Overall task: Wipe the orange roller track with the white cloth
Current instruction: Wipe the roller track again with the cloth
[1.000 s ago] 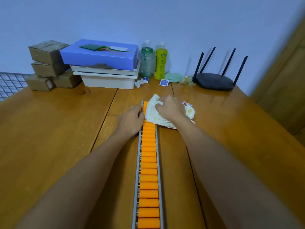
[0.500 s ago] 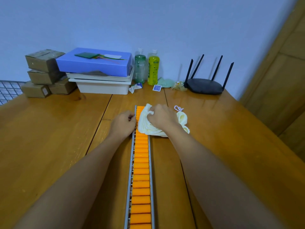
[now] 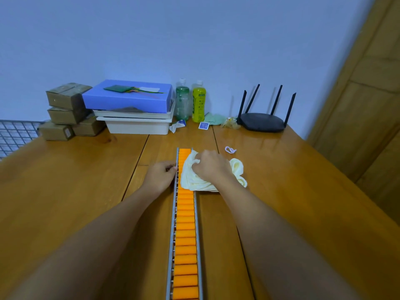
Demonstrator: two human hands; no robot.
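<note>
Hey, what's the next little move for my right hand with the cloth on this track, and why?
Probably draw the right hand and its gripped cloth toward you along the track. The cloth sits bunched at the far end, the nearer stretch lies uncovered, and the left hand holds the track there.

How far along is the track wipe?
Done: cannot tell; no roller looks different from the rest. In hand: the right hand grips the white cloth bunched on the far end of the orange roller track, while the left hand touches its left rail. Left: judging by that, probably the long run of bare rollers toward the camera.
</note>
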